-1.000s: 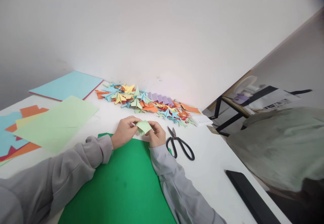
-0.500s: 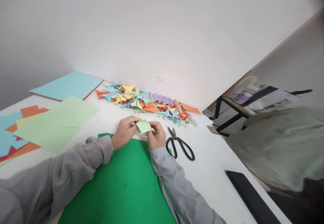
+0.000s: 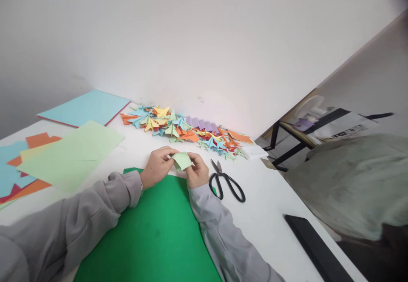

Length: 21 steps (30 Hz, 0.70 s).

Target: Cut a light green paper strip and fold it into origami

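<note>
Between my two hands is a small piece of pale green paper (image 3: 182,161), bent and creased. My left hand (image 3: 158,168) pinches its left edge between thumb and fingers. On the other side my right hand (image 3: 197,170) grips the right edge the same way. Both hands are just above the far end of a large green sheet (image 3: 149,231) on the white table. Scissors with black handles (image 3: 227,180) lie beside my right hand, their blades a little apart and pointing away. Some fingertips are hidden behind the paper.
Along the wall runs a heap of small folded paper planes (image 3: 178,129) in several colours. To the left lie a large pale green sheet (image 3: 73,154), coloured paper scraps (image 3: 40,139) and a light blue sheet (image 3: 86,106). A black flat object (image 3: 315,248) rests at the right edge.
The small green paper has shifted slightly to the right and tilted between my fingers. Both hands have stayed in nearly the same place.
</note>
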Available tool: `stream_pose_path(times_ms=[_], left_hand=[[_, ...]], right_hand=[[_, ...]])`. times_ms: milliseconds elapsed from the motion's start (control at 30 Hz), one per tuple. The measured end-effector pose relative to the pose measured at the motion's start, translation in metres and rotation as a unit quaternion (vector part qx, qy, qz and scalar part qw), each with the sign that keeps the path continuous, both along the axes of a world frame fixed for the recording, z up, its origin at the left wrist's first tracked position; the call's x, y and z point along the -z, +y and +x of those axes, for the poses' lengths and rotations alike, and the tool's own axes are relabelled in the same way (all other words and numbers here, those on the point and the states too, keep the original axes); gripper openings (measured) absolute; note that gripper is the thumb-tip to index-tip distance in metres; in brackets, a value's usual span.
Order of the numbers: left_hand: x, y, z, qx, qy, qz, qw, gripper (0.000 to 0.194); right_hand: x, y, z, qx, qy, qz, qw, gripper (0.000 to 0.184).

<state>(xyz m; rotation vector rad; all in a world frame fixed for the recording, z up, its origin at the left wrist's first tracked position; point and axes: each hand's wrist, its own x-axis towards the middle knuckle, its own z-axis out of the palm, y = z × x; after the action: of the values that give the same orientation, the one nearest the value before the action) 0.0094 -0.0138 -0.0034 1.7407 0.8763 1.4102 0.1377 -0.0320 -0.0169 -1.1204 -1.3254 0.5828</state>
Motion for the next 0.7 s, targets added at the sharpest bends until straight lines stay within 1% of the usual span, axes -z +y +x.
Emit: stream_pose_path(times_ms=[233,367,467,567,700], left_hand=[[-0.006,-0.003,0.000,0.011,-0.011,-0.021,1.000,0.016],[-0.011,-0.006,0.000,0.001,0.014,-0.030,0.999,0.015],[-0.012,-0.007,0.000,-0.004,0.025,-0.037,0.999,0.015],[-0.012,-0.006,0.000,0.010,0.026,-0.053,0.998,0.019],[-0.013,-0.006,-0.001,0.038,0.011,-0.100,0.994,0.024]], right_hand=[[-0.002,-0.001,0.002,-0.016,-0.009,-0.007,1.000,0.011],[-0.003,-0.001,0.002,-0.009,-0.018,-0.009,1.000,0.011],[-0.004,-0.002,0.001,-0.003,-0.014,-0.025,1.000,0.013],[-0.006,-0.003,0.000,-0.009,0.005,-0.042,0.999,0.015],[-0.008,-0.003,0.000,-0.017,0.047,-0.097,0.994,0.013]])
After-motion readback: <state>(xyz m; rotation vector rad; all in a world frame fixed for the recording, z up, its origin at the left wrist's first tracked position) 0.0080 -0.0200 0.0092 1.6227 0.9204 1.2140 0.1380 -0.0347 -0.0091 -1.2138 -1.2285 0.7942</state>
